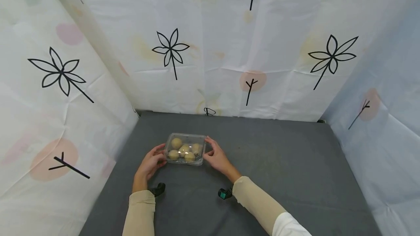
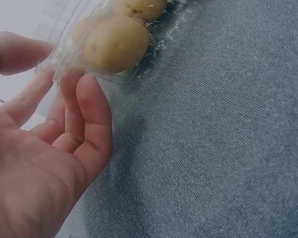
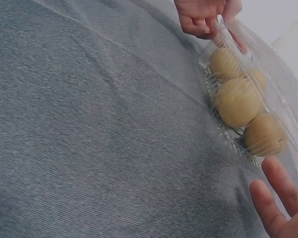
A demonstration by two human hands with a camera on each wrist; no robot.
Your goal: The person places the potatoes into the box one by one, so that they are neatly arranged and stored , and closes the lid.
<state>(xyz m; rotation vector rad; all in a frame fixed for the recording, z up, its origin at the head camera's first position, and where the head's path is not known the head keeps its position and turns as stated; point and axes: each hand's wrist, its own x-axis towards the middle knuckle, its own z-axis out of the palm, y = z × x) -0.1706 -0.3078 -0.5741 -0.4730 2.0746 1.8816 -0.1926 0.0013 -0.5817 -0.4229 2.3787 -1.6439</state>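
A clear plastic clamshell container point(image 1: 185, 135) with several round, yellow, potato-like pieces point(image 1: 183, 150) inside sits near the middle of the grey surface. Its lid lies over the pieces. At its left end, my left hand point(image 1: 151, 161) pinches the rim with thumb and fingertips; the left wrist view shows the same hand point(image 2: 49, 153) with its other fingers bent below the edge. On the right end, my right hand point(image 1: 218, 157) holds the side, index finger at the far corner and thumb nearer me. Two fingers point(image 3: 283, 193) of it stand apart from the container in the right wrist view.
Grey cloth point(image 1: 279, 166) covers the table, with slight creases. White curtains with leaf drawings point(image 1: 229, 54) enclose it at the back, left and right. A black wrist device point(image 1: 157, 189) is on the left wrist and another point(image 1: 225, 193) on the right.
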